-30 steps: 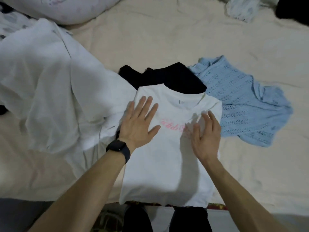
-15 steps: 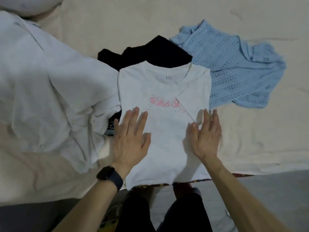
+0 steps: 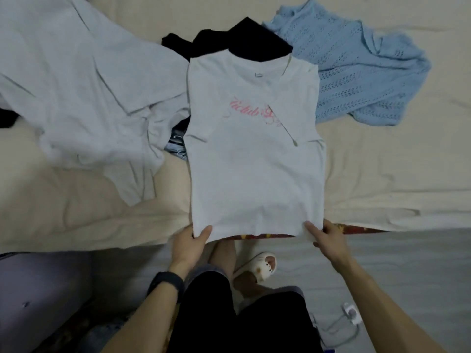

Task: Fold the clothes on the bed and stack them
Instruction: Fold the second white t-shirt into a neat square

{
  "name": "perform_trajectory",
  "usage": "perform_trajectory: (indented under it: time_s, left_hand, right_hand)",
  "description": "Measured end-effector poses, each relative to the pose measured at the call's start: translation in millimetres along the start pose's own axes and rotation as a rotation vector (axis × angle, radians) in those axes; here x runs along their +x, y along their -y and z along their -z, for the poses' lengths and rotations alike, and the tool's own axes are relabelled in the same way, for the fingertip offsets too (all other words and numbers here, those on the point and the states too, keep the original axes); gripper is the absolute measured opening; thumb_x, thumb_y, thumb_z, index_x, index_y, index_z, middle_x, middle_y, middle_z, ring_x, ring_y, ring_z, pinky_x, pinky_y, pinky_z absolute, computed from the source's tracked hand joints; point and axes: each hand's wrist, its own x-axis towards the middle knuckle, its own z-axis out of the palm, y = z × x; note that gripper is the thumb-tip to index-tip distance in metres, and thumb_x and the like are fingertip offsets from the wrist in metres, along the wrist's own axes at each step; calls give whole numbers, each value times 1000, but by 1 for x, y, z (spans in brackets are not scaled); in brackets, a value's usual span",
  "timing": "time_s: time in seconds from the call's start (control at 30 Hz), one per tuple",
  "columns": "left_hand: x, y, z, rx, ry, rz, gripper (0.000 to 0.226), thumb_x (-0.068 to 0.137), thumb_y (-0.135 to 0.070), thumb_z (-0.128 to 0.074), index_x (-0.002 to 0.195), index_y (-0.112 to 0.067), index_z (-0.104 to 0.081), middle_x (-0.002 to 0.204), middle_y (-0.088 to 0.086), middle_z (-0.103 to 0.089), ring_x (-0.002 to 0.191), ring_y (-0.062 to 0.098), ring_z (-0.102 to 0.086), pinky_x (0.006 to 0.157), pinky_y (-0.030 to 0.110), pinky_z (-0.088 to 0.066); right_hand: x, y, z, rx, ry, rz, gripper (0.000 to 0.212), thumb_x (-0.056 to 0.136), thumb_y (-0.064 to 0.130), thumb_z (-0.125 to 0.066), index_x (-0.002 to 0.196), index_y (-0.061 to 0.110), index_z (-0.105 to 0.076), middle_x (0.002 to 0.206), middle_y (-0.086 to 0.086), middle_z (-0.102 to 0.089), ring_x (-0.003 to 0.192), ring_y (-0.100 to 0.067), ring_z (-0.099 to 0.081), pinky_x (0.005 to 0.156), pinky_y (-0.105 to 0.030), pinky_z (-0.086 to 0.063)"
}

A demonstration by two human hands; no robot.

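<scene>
white T-shirt [image 3: 254, 159]: flat at the near edge of the bed [image 3: 382, 174], sleeves folded in, hem overhanging | left hand [image 3: 190, 244]: pinches the hem's left corner; right hand [image 3: 328, 238]: pinches the right corner | black garment [image 3: 237, 44] under the collar; blue knit [image 3: 356, 70] beside it

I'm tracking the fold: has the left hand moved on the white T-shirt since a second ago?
Yes. The left hand has slid from beside the pink lettering down the white T-shirt to its hem corner, pinching it.
</scene>
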Motion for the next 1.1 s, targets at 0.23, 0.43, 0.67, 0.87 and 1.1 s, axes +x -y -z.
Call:
perform_trajectory:
  time_s: [0.23, 0.43, 0.67, 0.87, 1.1]
  left_hand:
    - [-63, 8, 29, -266, -117, -84, 23, 98, -36, -64, 89, -18, -75, 80, -6, -75, 68, 10, -68, 59, 22, -50]
    - [-127, 5, 42, -370, -171, -19, 10, 98, -25, -64, 93, -19, -70, 82, -6, -71, 52, 7, -64, 44, 17, -43]
    - [-187, 55, 39, -272, -115, 147, 16, 99, -24, -61, 99, -11, -71, 72, 3, -70, 64, 22, -65, 58, 29, -43]
    - [-205, 60, 50, -381, -78, 161, 23, 99, -15, -59, 122, -18, -56, 92, 4, -69, 59, 17, -60, 43, 24, -31]
    - [-180, -11, 78, -456, 2, 49, 14, 97, -13, -63, 108, -18, -69, 94, 2, -73, 61, 14, -67, 42, 19, -36]
  right_hand:
    - [-51, -12, 26, 196, -81, 105, 13, 96, 28, -70, 92, 16, -73, 73, 9, -73, 65, -8, -67, 54, -20, -52]
    - [-126, -16, 45, 277, -135, 139, 17, 94, 23, -70, 84, 9, -71, 70, -3, -67, 62, -15, -59, 54, -27, -50]
    - [-188, -70, 45, 300, -135, -50, 15, 95, 12, -63, 85, 1, -62, 70, -14, -60, 56, -22, -52, 53, -31, -46]
    - [-203, -86, 44, 317, -128, -94, 7, 94, 6, -60, 87, 8, -59, 74, -18, -62, 57, -25, -55, 57, -35, -47]
    - [-170, -17, 57, 554, -48, -26, 11, 94, 2, -61, 102, 7, -67, 84, -9, -67, 70, -18, -65, 63, -28, -53]
